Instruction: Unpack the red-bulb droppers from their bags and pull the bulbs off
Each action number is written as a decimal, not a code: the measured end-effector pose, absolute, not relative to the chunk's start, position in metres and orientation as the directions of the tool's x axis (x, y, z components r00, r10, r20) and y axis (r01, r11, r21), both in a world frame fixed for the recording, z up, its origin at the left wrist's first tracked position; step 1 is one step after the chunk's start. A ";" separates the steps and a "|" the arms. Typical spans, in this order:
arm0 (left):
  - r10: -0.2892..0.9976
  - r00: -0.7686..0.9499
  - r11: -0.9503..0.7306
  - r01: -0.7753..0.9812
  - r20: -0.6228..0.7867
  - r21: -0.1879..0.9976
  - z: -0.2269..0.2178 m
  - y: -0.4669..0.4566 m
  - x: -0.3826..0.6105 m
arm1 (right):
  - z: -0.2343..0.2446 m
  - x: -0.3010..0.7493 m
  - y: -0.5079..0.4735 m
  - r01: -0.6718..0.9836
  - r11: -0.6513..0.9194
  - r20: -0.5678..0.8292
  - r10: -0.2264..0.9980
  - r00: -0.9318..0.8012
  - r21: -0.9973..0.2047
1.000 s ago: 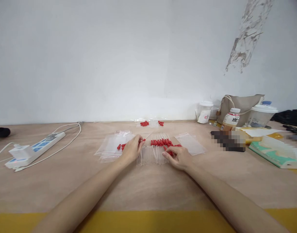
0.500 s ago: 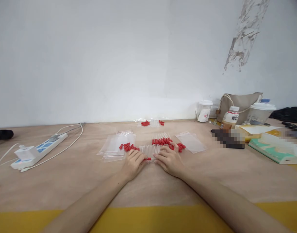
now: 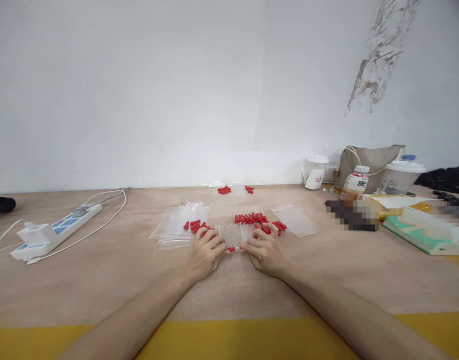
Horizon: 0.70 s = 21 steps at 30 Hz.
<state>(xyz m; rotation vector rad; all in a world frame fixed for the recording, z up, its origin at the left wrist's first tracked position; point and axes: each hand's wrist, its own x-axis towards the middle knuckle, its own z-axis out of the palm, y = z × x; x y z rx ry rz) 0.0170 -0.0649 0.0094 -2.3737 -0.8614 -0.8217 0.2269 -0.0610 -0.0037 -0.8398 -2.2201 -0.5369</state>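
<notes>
My left hand (image 3: 207,251) is closed, its thumb and fingers pinching a red rubber bulb (image 3: 231,249) over the table. From the other side my right hand (image 3: 265,250) closes on a thin glass dropper tube that meets the bulb; most of this tube is hidden by the fingers. Just beyond both hands lies a row of bare glass tubes (image 3: 229,232), side by side. Loose red bulbs (image 3: 195,224) are heaped by my left fingers, and more bulbs (image 3: 280,226) by my right. Behind them, several droppers with red bulbs fitted (image 3: 251,218) form another row.
Clear plastic bags lie in a stack (image 3: 169,227) at left and singly (image 3: 295,220) at right. A bag of bulbs and tubes (image 3: 224,190) is near the wall. A power strip (image 3: 60,231) is far left; a bottle (image 3: 356,182), cups and a green-white box (image 3: 424,235) stand right.
Bulb and tube have come slightly nearer to me, still between both hands. My right fingers have curled more and shifted a little, showing more of the fitted droppers behind.
</notes>
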 end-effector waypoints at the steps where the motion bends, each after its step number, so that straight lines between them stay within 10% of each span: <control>1: 0.404 0.630 -0.688 0.687 0.663 -0.234 0.010 -0.066 0.017 | -0.003 0.227 -0.062 0.695 0.707 0.730 0.404 -0.551 0.133; 21: 0.347 0.636 -0.744 0.634 0.689 -0.210 0.009 -0.070 0.019 | -0.005 0.229 -0.063 0.672 0.732 0.769 0.364 -0.525 0.111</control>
